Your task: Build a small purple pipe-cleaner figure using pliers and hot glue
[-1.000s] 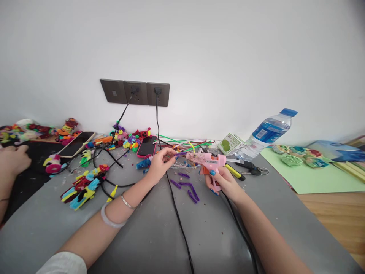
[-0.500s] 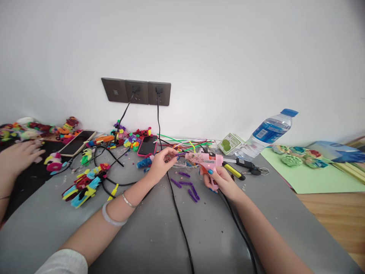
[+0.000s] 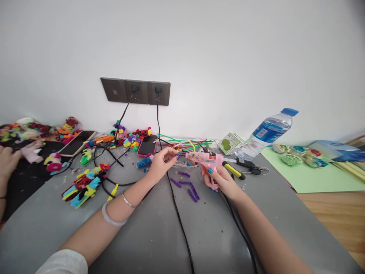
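Note:
My right hand (image 3: 219,179) is wrapped round the grip of a pink hot glue gun (image 3: 201,158), with a clear glue stick (image 3: 229,160) poking out of its back end. The nozzle points left at the fingertips of my left hand (image 3: 162,161). Those fingers pinch a small purple pipe cleaner piece (image 3: 178,154), mostly hidden by them. Below the gun, several short purple pipe cleaner pieces (image 3: 186,183) lie loose on the grey table (image 3: 205,236). A yellow and black utility knife (image 3: 234,171) rests just behind my right hand.
A tilted water bottle (image 3: 269,131) leans near the wall beside a green-and-white box (image 3: 229,144) and keys (image 3: 258,171). Black cords (image 3: 178,213) cross the table. Colourful pipe cleaner figures (image 3: 85,186) and phones (image 3: 147,145) lie left. Another person's hand (image 3: 8,161) is at far left, near a pink glue gun (image 3: 32,151).
The other person's hand has drawn back to the left, uncovering the second pink glue gun. My own hands, the pipe cleaner piece and my glue gun have stayed almost in place.

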The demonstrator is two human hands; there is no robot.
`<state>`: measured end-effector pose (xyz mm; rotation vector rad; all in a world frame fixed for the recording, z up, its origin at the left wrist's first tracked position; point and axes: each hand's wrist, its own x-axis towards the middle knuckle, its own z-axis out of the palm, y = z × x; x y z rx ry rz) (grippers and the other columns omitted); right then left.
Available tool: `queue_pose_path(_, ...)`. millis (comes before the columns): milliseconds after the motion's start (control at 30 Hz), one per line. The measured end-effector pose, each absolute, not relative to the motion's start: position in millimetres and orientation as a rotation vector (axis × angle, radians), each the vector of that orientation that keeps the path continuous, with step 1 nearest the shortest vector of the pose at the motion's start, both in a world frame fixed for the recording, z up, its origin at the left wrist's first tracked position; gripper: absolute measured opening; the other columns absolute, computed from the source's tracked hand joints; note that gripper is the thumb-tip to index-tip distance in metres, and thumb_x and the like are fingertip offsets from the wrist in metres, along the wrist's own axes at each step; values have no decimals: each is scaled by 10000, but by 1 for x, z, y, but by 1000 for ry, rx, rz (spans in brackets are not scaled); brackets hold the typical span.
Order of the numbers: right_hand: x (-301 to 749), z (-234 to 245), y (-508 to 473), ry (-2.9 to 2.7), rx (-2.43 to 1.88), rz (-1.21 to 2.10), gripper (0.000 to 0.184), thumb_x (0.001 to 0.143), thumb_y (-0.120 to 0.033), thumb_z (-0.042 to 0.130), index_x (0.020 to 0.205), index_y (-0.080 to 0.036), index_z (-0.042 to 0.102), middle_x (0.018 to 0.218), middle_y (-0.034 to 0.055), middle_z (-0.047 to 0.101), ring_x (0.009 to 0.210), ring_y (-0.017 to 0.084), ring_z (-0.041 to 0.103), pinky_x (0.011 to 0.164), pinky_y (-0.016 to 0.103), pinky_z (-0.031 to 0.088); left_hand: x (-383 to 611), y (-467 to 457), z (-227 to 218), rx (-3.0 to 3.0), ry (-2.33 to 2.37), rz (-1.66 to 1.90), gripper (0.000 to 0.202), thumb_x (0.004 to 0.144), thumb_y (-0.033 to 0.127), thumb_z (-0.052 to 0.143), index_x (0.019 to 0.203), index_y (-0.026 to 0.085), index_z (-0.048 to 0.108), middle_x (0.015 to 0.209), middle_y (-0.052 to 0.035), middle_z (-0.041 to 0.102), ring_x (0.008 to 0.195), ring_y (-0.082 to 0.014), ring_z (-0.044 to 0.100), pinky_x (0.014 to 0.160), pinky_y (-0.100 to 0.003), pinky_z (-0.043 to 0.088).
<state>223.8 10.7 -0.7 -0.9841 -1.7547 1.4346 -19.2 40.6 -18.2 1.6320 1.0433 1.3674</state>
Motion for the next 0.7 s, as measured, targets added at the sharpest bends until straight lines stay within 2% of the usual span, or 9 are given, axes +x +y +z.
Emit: queue_pose_path(700, 228, -1, 13, -1744, -1049, 1411, 549, 851, -737, 468, 764, -196, 513, 418, -38, 497, 334, 85, 338, 338, 214, 255, -19, 40, -16, 1636, 1040, 1386, 120, 797, 266, 644, 867, 177, 604, 860, -51, 646, 784, -154, 616, 639, -233, 502)
